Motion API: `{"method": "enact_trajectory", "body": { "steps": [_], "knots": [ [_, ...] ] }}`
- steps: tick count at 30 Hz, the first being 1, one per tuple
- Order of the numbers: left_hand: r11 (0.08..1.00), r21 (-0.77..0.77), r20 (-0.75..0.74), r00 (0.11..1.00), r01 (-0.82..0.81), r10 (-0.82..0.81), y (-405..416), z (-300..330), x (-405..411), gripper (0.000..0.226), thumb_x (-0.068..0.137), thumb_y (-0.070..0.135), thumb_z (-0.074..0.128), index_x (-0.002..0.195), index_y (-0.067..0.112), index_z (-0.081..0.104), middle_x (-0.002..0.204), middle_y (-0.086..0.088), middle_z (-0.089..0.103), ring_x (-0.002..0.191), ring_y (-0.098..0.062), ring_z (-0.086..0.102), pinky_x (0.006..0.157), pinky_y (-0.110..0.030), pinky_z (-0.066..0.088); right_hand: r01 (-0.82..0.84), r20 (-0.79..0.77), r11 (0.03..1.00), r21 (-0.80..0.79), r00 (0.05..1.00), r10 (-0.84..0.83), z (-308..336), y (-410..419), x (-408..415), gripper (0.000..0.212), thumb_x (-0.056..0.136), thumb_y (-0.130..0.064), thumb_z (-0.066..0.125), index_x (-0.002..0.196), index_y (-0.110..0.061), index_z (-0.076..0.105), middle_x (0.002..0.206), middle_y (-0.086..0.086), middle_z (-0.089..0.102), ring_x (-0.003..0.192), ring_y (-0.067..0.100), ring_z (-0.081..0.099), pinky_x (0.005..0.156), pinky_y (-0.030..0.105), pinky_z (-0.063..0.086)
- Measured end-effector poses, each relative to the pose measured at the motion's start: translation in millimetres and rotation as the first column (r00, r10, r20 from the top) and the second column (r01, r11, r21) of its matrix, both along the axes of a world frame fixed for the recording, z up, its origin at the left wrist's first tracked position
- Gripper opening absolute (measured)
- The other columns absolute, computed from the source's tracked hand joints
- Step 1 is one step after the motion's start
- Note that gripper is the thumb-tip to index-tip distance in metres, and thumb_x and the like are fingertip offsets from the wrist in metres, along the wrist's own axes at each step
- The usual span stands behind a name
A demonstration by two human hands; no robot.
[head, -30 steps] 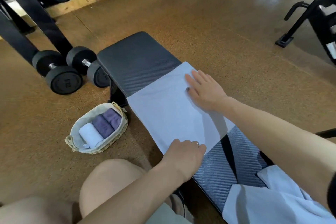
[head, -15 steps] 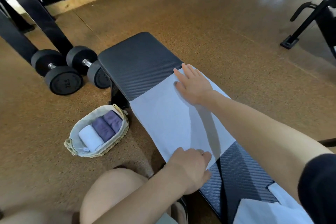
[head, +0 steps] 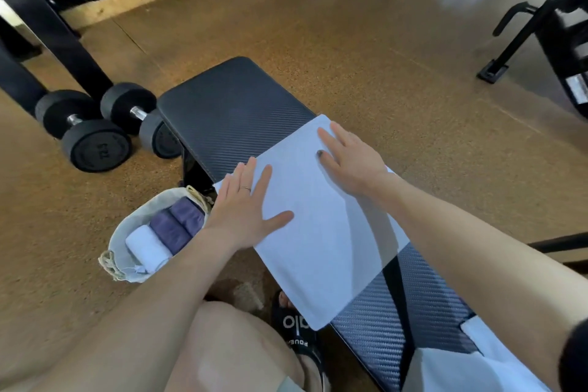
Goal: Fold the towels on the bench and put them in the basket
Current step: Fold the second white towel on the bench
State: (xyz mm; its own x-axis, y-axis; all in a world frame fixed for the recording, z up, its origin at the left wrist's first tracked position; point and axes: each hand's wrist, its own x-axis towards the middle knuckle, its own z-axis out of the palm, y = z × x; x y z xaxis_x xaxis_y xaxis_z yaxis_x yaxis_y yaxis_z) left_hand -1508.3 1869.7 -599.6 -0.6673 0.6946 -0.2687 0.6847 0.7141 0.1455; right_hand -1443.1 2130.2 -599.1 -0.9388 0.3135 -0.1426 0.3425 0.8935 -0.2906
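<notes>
A speckled cork-brown gym floor [head: 366, 51] surrounds a black carbon-weave bench [head: 235, 118]. A white towel [head: 321, 232] lies flat mid-frame; the left hand [head: 245, 210] and right hand [head: 353, 156] press it with fingers spread. Lower left, a lined woven basket [head: 127, 232] holds rolled towels; two black dumbbells [head: 92, 134] sit beyond.

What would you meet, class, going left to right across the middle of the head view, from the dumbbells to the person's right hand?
Dumbbells → basket of rolled towels → left hand flat on the white towel → right hand flat on the same towel.
</notes>
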Motion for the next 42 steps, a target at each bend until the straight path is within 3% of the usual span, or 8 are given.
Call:
{"method": "enact_trajectory", "body": {
  "steps": [4, 10, 14, 19, 24, 27, 37, 42],
  "knots": [
    [1.000, 0.003, -0.016, 1.000, -0.021, 0.021, 0.7, -2.3, 0.5, 0.106, 0.079, 0.090, 0.020, 0.159, 0.031, -0.018, 0.164, -0.002, -0.032, 0.152, -0.023, -0.025, 0.125, -0.042, -0.009, 0.227, 0.217, 0.968, -0.110, 0.956, -0.199, 8.3, 31.4, 36.3, 0.064, 0.101, -0.062, 0.012, 0.160, -0.036, 0.008, 0.144, 0.012, 0.051, 0.123, 0.036, 0.054, 0.096, 0.047, 0.047],
    [0.999, -0.041, -0.009, 1.000, -0.006, 0.005, 3.1, 2.0, -0.5, 0.108, 0.080, 0.091, 0.024, 0.158, 0.031, -0.020, 0.163, -0.002, -0.032, 0.152, -0.024, -0.025, 0.125, -0.043, -0.010, 0.102, -0.088, 0.987, 0.127, 0.992, -0.091, 14.4, 11.4, 66.0, 0.068, 0.102, -0.046, 0.010, 0.159, -0.012, 0.022, 0.162, 0.013, 0.031, 0.149, 0.031, 0.027, 0.121, 0.044, 0.022],
    [0.997, -0.074, -0.014, 1.000, -0.003, 0.002, 1.7, 2.9, -0.8, 0.111, 0.075, 0.094, 0.019, 0.158, 0.031, -0.021, 0.163, -0.003, -0.032, 0.152, -0.024, -0.024, 0.125, -0.043, -0.009, 0.064, 0.005, 0.994, 0.089, 0.998, -0.065, -8.3, -0.8, 111.7, 0.063, 0.101, -0.050, 0.008, 0.161, -0.031, 0.016, 0.167, 0.006, 0.019, 0.153, 0.026, 0.016, 0.123, 0.047, 0.017],
    [0.990, -0.139, -0.033, 0.999, 0.013, -0.018, 7.1, 11.7, 2.0, 0.111, 0.078, 0.092, 0.021, 0.158, 0.028, -0.021, 0.164, -0.006, -0.029, 0.154, -0.027, -0.020, 0.125, -0.044, -0.005, 0.319, 0.116, 0.947, 0.023, 0.940, -0.320, -3.7, 37.4, 160.8, 0.055, 0.105, -0.042, 0.014, 0.155, -0.025, 0.030, 0.147, 0.011, 0.052, 0.135, 0.032, 0.047, 0.112, 0.048, 0.033],
    [0.974, -0.205, -0.261, 0.953, 0.098, -0.151, 28.5, 44.4, 27.9, 0.097, 0.085, 0.081, 0.037, 0.153, 0.012, 0.024, 0.158, -0.018, 0.025, 0.146, -0.032, 0.023, 0.120, -0.047, 0.022, 0.549, 0.078, 0.821, -0.157, 0.836, -0.544, 19.9, 57.7, 164.1, 0.040, 0.104, -0.041, 0.033, 0.122, -0.013, 0.055, 0.117, 0.013, 0.064, 0.111, 0.035, 0.059, 0.087, 0.041, 0.046],
    [0.950, -0.060, -0.122, 0.943, 0.305, -0.311, 49.1, 71.8, 79.2, 0.066, 0.091, 0.070, 0.049, 0.124, 0.013, 0.047, 0.125, -0.007, 0.051, 0.116, -0.029, 0.052, 0.091, -0.041, 0.044, 0.484, 0.040, 0.863, -0.142, 0.874, -0.484, 28.9, 49.0, 159.6, 0.045, 0.096, -0.040, 0.050, 0.132, -0.014, 0.053, 0.118, 0.008, 0.061, 0.108, 0.030, 0.059, 0.089, 0.039, 0.049],
    [0.850, -0.232, -0.164, 0.842, 0.474, -0.514, 56.9, 41.8, 183.9, 0.021, 0.099, 0.006, 0.043, 0.118, 0.010, 0.051, 0.115, -0.009, 0.059, 0.101, -0.028, 0.060, 0.062, -0.036, 0.028, 0.573, 0.030, 0.770, -0.282, 0.807, -0.589, 27.9, 41.7, 165.2, 0.010, 0.093, -0.023, 0.062, 0.089, -0.015, 0.062, 0.085, 0.000, 0.065, 0.082, 0.022, 0.059, 0.064, 0.032, 0.042],
    [0.826, -0.281, -0.136, 0.832, 0.488, -0.538, 50.0, 37.2, 187.9, 0.015, 0.085, 0.013, 0.063, 0.099, 0.018, 0.059, 0.090, 0.001, 0.062, 0.076, -0.017, 0.063, 0.049, -0.032, 0.003, 0.569, 0.032, 0.754, -0.329, 0.805, -0.593, 31.2, 41.7, 166.5, 0.009, 0.095, -0.019, 0.060, 0.092, -0.010, 0.062, 0.082, -0.001, 0.062, 0.073, 0.017, 0.057, 0.056, 0.029, 0.040]
  ]
}}
